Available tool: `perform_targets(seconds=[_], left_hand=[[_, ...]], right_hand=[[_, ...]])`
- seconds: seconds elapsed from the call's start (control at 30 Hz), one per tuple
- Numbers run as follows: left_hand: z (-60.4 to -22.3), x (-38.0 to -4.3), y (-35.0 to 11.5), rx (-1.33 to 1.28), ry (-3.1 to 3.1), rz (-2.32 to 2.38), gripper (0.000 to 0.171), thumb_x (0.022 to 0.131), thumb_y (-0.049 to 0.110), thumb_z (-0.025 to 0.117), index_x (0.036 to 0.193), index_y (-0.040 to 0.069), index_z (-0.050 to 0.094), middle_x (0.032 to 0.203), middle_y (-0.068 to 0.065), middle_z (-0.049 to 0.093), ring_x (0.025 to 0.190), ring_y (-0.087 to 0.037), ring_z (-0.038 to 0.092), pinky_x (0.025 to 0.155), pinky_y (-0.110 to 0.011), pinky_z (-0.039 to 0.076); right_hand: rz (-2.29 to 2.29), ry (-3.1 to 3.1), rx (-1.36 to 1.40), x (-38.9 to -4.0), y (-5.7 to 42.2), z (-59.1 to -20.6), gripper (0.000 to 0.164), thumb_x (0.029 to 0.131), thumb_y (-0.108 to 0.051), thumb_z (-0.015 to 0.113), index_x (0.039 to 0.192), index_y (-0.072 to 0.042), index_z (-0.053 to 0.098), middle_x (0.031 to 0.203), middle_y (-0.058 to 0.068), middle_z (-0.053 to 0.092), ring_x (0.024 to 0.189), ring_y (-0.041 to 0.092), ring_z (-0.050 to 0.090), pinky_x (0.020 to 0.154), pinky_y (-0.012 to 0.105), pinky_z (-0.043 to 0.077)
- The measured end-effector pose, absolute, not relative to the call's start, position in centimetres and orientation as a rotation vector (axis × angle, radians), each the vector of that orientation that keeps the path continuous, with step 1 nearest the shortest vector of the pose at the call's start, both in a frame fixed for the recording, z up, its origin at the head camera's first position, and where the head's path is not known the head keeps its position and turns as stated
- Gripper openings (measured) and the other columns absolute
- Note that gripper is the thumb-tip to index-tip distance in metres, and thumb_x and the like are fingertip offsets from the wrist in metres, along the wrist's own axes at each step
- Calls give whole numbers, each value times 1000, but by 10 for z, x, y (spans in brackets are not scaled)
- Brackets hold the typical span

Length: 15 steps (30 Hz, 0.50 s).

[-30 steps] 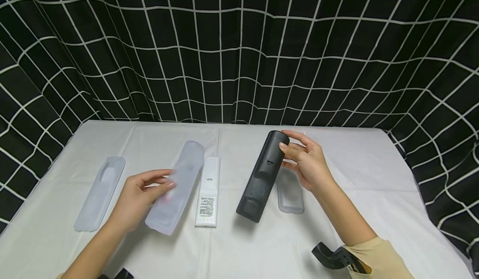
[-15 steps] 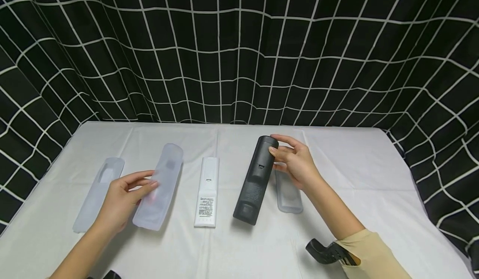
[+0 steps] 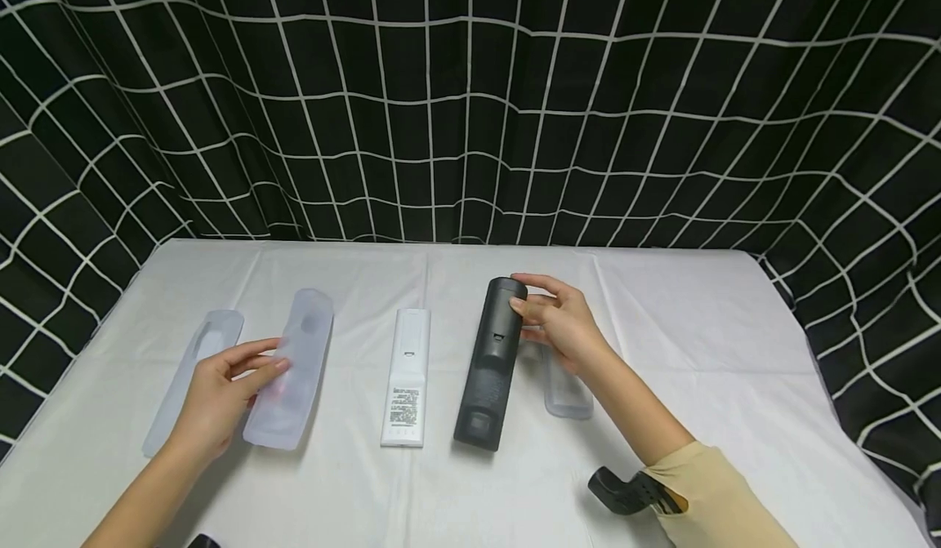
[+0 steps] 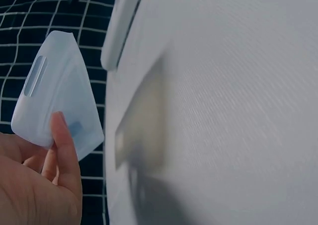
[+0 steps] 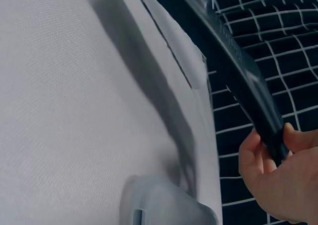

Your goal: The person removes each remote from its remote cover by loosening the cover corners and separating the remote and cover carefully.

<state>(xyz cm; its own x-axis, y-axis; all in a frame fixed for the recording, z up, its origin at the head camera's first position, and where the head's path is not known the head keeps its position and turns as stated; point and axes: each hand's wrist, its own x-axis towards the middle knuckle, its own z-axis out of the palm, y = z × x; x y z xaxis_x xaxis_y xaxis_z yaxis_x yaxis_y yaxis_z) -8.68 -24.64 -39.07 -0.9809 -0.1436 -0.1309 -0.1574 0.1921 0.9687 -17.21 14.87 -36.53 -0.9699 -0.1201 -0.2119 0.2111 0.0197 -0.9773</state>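
Note:
My left hand (image 3: 220, 397) pinches a translucent silicone remote cover (image 3: 297, 376) by its left edge, raised over the table with a shadow below. The left wrist view shows this cover with a slot in one face. My right hand (image 3: 562, 323) grips a black remote control (image 3: 488, 368) at its far end, back side up and tilted. Its shadow falls on the cloth in the right wrist view. Between the hands a white remote control (image 3: 406, 376) lies back up, its printed label toward me.
Another translucent cover (image 3: 194, 376) lies at the left, partly behind the left hand. A smaller translucent cover (image 3: 568, 389) lies under the right hand, partly hidden. A white cloth covers the table (image 3: 698, 327); a black curtain with a white grid (image 3: 470, 107) hangs behind it.
The left hand has carried its cover leftward, away from the white remote. The right hand has moved left and slightly nearer with the black remote, which now stands closer to the white one.

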Motion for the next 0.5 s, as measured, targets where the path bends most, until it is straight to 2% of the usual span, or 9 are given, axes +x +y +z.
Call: perform_targets(seconds=[0.1, 0.27, 0.5], left_hand=[[-392, -87, -249, -323, 2425, 1950, 33, 91, 16, 76, 123, 11, 70, 85, 14, 69, 68, 0, 55, 54, -17, 47], [-395, -86, -254, -349, 2464, 1900, 42, 92, 16, 75, 130, 2, 64, 83, 17, 68, 69, 0, 54, 56, -17, 49], [-397, -85, -259, -394, 2522, 1821, 45, 93, 15, 73, 131, -3, 61, 78, 22, 67, 69, -1, 52, 55, -18, 47]], right_hand=[[-2028, 2067, 102, -174, 146, -368, 49, 97, -3, 63, 144, -4, 51, 105, 5, 67, 81, 11, 66, 72, 25, 60], [-1987, 2087, 109, -177, 142, -373, 49, 95, -1, 63, 143, -2, 51, 98, 5, 70, 77, 10, 66, 70, 25, 59], [-1994, 2040, 144, -179, 135, -383, 49, 94, 2, 63, 140, 2, 47, 89, 2, 68, 70, 11, 64, 64, 26, 58]])
